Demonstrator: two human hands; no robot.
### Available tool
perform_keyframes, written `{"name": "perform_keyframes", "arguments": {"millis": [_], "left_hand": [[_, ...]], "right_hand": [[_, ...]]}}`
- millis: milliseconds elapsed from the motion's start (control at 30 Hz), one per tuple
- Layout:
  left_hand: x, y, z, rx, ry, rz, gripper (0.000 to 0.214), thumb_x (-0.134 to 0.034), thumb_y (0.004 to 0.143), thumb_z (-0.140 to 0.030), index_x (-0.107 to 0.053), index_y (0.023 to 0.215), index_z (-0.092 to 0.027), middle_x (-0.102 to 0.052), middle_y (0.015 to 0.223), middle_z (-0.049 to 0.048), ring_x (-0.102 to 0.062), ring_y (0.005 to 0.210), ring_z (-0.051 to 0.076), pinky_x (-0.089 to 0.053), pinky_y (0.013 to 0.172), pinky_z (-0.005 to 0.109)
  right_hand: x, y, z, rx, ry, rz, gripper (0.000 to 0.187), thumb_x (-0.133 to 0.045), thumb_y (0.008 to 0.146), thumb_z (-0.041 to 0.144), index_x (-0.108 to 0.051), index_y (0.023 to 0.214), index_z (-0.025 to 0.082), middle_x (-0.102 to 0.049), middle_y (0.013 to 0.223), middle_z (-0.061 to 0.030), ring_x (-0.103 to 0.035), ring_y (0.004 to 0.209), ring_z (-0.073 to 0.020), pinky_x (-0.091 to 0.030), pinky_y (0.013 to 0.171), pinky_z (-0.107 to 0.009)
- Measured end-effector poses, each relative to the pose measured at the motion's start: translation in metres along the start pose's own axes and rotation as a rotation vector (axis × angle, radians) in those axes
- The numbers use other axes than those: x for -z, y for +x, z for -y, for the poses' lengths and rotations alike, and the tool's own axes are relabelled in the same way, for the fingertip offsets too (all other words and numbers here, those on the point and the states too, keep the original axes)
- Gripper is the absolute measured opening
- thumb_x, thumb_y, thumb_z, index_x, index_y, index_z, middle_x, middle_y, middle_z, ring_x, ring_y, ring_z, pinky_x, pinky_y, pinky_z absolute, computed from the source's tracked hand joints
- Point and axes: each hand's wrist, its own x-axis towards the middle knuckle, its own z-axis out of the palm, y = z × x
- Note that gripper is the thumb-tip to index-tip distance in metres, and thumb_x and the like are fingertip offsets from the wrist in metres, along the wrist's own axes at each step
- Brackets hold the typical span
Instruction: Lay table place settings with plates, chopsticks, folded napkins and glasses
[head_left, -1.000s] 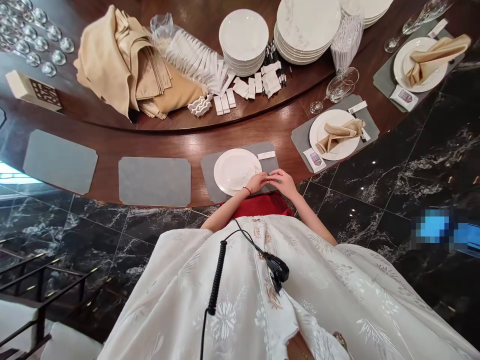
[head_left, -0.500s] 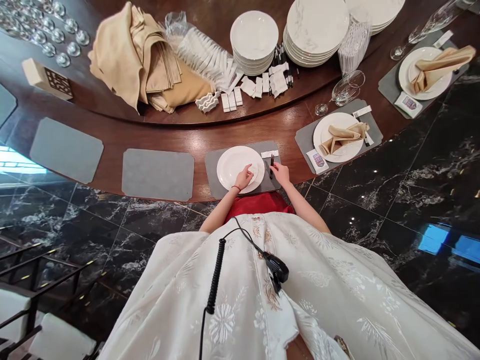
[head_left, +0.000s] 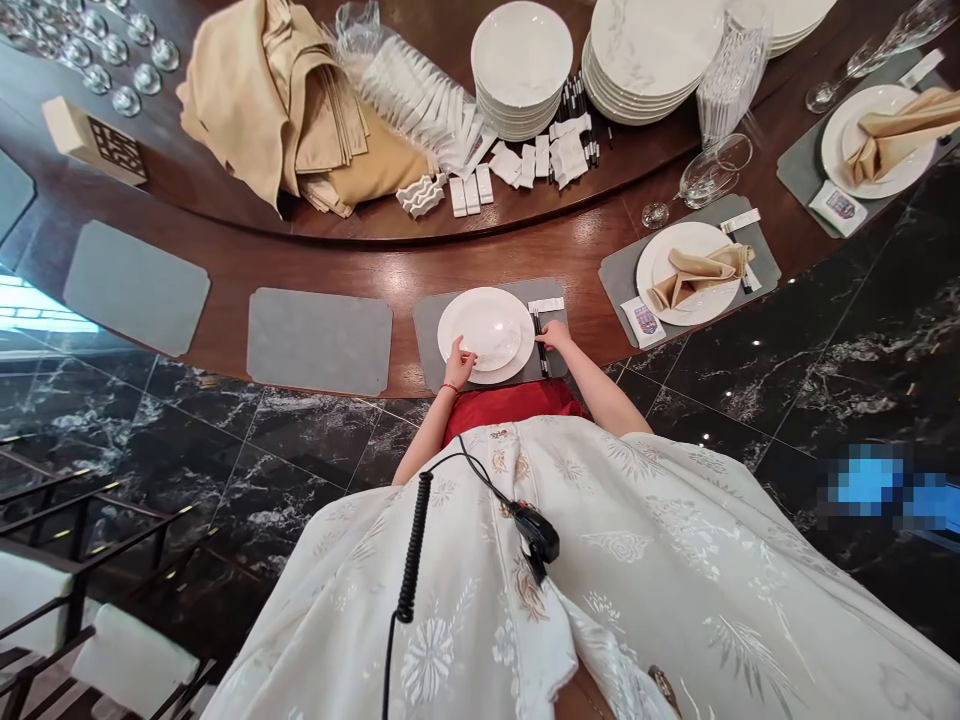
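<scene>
A white plate with a smaller white plate on it sits on a grey placemat in front of me. My left hand is at the plates' lower left rim, fingers apart, seemingly touching them. Right of the plates, black chopsticks lie lengthwise on the placemat, upper ends by a white rest. My right hand has its fingertips closed at the chopsticks from the right; part of them is hidden behind the fingers.
Stacked plates, beige napkins, wrapped white packets and small white rests stand on the raised table centre. A set place with a folded napkin and glasses is on my right. A bare placemat lies left.
My left hand has moved left, from over the plates to their lower left rim. The chopsticks now lie lower and straighter beside the plates, my right hand still at them.
</scene>
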Motion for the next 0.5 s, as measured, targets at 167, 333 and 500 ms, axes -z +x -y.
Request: {"name": "perform_keyframes", "arguments": {"millis": [167,333,500], "left_hand": [[0.000,0.002,-0.001,0.006,0.001,-0.005,0.068,-0.062,0.088,-0.016,-0.046,0.154,-0.018,-0.068,0.082,-0.0021,-0.070,0.074,0.014,-0.055,0.083,0.029],[-0.003,0.004,-0.006,0.004,0.015,0.042,0.063,-0.064,0.090,-0.020,-0.049,0.151,-0.020,-0.069,0.084,-0.0012,-0.071,0.077,0.015,-0.056,0.084,0.030],[-0.004,0.006,-0.010,0.008,0.028,0.074,0.053,-0.061,0.091,-0.021,-0.055,0.144,-0.017,-0.071,0.088,0.0020,-0.071,0.078,0.015,-0.057,0.085,0.032]], "right_hand": [[0.004,-0.006,0.002,0.045,0.025,-0.047,0.034,-0.081,0.089,0.041,-0.078,0.102,0.010,-0.078,0.089,-0.0118,-0.073,0.077,-0.0172,-0.060,0.077,-0.027],[0.001,-0.021,0.004,0.018,-0.024,-0.043,0.036,-0.083,0.087,0.040,-0.076,0.107,0.010,-0.078,0.092,-0.0124,-0.074,0.081,-0.0188,-0.059,0.080,-0.027],[-0.010,-0.038,0.003,0.053,-0.143,-0.055,0.045,-0.084,0.085,0.031,-0.068,0.121,0.009,-0.076,0.108,-0.0182,-0.075,0.099,-0.0275,-0.057,0.083,-0.029]]}}
